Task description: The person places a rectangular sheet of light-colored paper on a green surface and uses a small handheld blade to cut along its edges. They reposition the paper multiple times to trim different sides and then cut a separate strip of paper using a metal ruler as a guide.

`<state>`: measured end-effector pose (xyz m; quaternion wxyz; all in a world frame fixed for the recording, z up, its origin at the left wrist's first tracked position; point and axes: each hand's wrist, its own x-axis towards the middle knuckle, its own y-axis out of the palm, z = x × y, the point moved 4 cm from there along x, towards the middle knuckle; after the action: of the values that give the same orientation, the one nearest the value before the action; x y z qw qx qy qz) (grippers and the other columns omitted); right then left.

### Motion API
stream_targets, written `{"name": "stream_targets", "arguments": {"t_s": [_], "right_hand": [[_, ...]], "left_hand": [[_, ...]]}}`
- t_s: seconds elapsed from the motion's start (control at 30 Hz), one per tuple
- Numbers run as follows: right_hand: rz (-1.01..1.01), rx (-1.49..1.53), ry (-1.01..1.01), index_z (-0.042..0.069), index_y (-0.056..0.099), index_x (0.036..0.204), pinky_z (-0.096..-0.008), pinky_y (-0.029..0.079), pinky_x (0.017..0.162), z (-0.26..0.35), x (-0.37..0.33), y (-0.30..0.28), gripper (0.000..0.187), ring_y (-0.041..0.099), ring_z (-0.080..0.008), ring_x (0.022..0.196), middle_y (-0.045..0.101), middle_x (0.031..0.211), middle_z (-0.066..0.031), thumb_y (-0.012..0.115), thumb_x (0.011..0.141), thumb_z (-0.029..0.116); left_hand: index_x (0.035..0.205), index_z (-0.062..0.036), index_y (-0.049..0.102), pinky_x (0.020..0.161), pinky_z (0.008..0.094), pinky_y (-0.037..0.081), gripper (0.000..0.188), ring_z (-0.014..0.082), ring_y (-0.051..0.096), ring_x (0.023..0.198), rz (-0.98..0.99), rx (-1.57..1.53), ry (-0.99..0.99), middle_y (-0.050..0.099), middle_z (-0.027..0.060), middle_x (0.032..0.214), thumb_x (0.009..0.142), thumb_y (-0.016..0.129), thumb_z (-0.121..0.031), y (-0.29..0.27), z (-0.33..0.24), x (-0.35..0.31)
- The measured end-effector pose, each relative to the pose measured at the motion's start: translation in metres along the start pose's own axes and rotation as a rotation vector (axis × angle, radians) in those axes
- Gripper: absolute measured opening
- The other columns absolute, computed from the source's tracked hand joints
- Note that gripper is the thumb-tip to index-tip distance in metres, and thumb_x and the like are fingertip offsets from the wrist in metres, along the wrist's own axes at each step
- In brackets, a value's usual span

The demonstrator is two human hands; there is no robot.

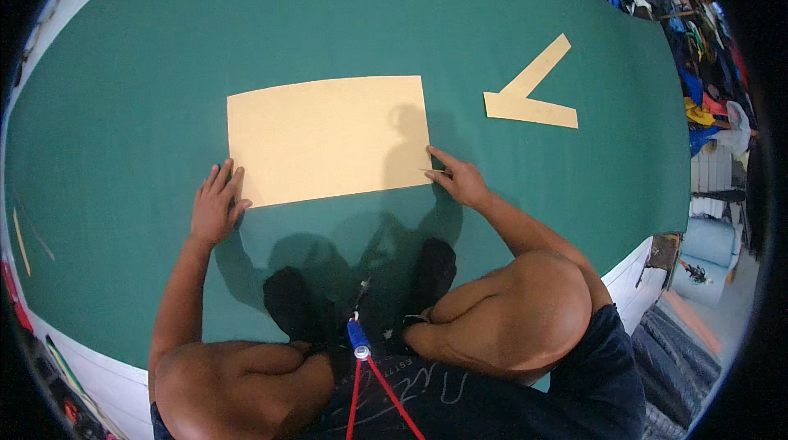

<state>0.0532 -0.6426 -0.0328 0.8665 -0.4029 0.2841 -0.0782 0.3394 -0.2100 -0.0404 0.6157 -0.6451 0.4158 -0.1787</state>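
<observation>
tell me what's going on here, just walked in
A seated person has the left hand on the lower left corner of a tan sheet on a green surface. The right hand is at its right edge, with a thin object, too small to identify. Two tan strips lie apart to the right.

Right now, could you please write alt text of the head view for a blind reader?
A person's left hand and right hand touch opposite short edges of a pale-yellow, flat rectangular sheet on a green surface; a thin object, too small to identify, shows between the right fingers. To the right, two narrow matching strips meet at an angle.
</observation>
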Motion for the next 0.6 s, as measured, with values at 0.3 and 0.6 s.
{"name": "stream_targets", "arguments": {"t_s": [0.3, 0.6], "right_hand": [[0.031, 0.055, 0.040, 0.022, 0.045, 0.157, -0.0414, 0.056, 0.087, -0.004, 0.003, 0.006, 0.064, 0.074, -0.0256, 0.096, 0.072, 0.114, -0.0222, 0.070, 0.099, 0.033], [0.014, 0.119, 0.000, 0.014, 0.041, 0.158, -0.0394, 0.056, 0.094, -0.003, 0.000, 0.011, 0.063, 0.071, -0.0244, 0.111, 0.068, 0.132, -0.0192, 0.068, 0.102, 0.024]], "left_hand": [[0.157, -0.0246, 0.044, 0.120, 0.0529, 0.033, 0.070, 0.0346, 0.032, 0.153, -0.007, 0.002, 0.009, 0.032, 0.0058, 0.168, 0.095, 0.069, -0.046, -0.007, 0.002, -0.002], [0.153, -0.0314, 0.048, 0.123, 0.0578, 0.027, 0.063, 0.0406, 0.029, 0.153, -0.090, -0.106, -0.006, 0.033, 0.0143, 0.166, 0.095, 0.069, -0.043, -0.019, 0.036, 0.015]]}}
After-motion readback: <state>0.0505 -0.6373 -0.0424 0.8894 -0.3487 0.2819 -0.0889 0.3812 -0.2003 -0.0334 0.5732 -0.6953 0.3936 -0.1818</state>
